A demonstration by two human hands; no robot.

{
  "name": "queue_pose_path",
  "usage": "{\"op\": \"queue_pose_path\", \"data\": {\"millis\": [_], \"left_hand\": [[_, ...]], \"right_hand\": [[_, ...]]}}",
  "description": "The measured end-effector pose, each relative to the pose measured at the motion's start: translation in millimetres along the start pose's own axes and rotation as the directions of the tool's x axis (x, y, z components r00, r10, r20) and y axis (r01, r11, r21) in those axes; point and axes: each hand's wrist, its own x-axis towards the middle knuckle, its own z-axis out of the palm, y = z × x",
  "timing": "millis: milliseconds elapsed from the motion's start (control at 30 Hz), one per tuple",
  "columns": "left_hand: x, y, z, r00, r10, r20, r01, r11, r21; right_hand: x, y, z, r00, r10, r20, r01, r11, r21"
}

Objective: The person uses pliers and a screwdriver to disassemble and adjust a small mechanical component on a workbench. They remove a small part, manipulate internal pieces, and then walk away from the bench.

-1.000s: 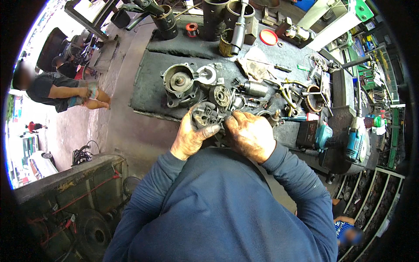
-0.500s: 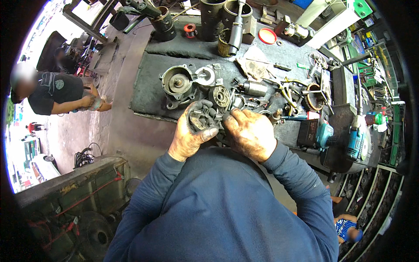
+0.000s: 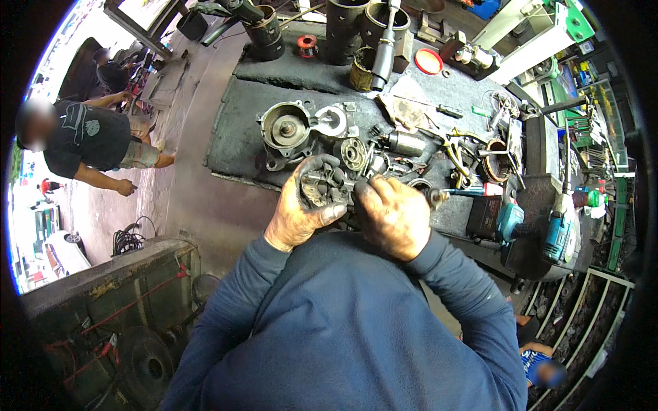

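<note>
The wide fisheye looks down from the head at the nearby hands [image 3: 394,216].

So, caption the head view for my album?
Left hand holds a metal part, right hand beside it, before a cluttered workbench.

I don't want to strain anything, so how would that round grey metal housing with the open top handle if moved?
The round, open-topped grey metal housing is probably heavy for its size, given its thick-looking walls. It seems unlikely to roll, since it stands mouth up and lugs jut from its rim.
</note>
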Motion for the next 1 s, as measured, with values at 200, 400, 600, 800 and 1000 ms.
{"op": "queue_pose_path", "data": {"millis": [200, 400, 600, 800, 1000], "left_hand": [[2, 5, 6, 1.000, 0.019, 0.011, -0.019, 1.000, -0.001], [5, 4, 12, 0.999, -0.015, -0.038, 0.016, 1.000, 0.025], [6, 2, 10, 0.998, -0.010, -0.067, 0.015, 0.998, 0.063], [11, 2, -1, 0.991, 0.055, 0.120, -0.053, 0.998, -0.022], [11, 0, 8, 0.999, 0.028, 0.028, -0.030, 0.997, 0.074]], "right_hand": [[3, -9, -3, 0.993, 0.066, -0.099, -0.068, 0.998, -0.009], [8, 7, -7, 0.997, -0.015, -0.071, 0.015, 1.000, -0.002], [4, 7, -1, 0.986, 0.078, -0.150, -0.081, 0.997, -0.014], [8, 11, -8, 0.990, 0.065, -0.123, -0.070, 0.997, -0.039], [2, 8, -1, 0.993, 0.056, -0.108, -0.056, 0.998, 0.007]]}}
